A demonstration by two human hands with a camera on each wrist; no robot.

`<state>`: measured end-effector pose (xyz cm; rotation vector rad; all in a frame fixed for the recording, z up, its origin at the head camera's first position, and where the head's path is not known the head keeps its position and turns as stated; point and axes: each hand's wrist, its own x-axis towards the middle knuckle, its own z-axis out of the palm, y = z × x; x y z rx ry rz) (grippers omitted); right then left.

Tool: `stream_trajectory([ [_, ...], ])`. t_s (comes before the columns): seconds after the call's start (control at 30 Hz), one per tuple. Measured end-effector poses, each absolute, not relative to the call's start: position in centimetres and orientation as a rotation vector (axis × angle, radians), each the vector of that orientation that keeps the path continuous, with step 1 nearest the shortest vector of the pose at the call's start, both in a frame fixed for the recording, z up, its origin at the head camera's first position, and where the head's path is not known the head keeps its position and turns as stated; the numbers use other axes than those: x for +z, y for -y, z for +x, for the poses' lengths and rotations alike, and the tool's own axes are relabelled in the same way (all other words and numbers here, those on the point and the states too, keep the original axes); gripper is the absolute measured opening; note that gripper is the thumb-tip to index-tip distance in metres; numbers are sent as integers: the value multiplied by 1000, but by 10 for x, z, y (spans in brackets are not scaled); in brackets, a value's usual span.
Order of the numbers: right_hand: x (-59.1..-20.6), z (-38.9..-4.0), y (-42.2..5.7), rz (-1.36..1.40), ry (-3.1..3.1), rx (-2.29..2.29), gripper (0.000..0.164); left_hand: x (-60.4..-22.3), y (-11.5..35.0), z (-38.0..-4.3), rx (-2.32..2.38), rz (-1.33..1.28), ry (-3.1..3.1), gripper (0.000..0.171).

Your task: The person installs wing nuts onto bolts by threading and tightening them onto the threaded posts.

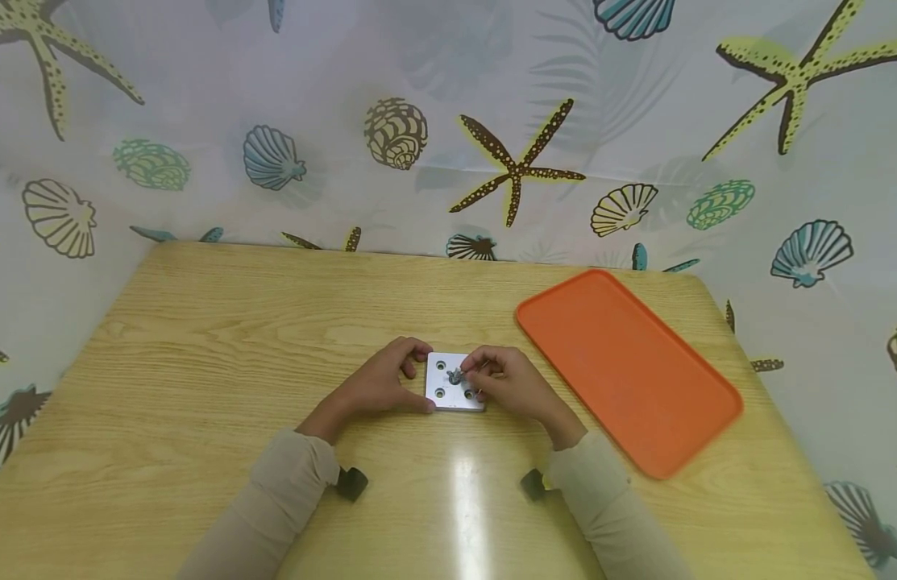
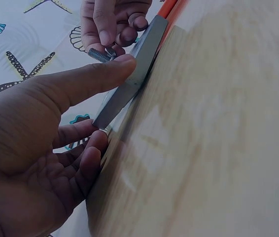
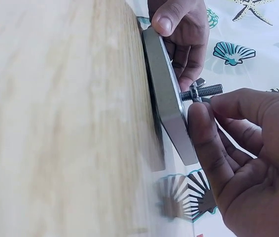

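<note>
A small square metal plate point(image 1: 451, 401) with round holes near its corners lies flat on the wooden table. From its middle rises a threaded bolt point(image 3: 212, 90), and a wing nut point(image 3: 194, 94) sits partway along the thread. My left hand point(image 1: 381, 380) holds the plate at its left side, thumb on the near edge and fingers at the far corner. With thumb and index finger, my right hand point(image 1: 517, 385) pinches a wing of the nut. The right fingers hide part of the plate's right side in the head view.
An orange tray point(image 1: 629, 366) lies angled on the table to the right of my right hand. The wooden table point(image 1: 238, 338) meets a curtain point(image 1: 332, 80) printed with shells and starfish at its back and sides.
</note>
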<state>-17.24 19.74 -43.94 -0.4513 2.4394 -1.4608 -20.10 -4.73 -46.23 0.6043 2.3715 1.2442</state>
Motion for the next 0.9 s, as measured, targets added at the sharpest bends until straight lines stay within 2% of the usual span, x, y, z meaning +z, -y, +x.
stream_trajectory([
  [0.47,-440,-173,-197,-445,-2414,-1477,13,-461,48,-201,1248,611,-2375,81],
  [0.9,-440,-171,-195,-482,-2408,-1483,25,-459,48,-199,1242,620,-2367,81],
])
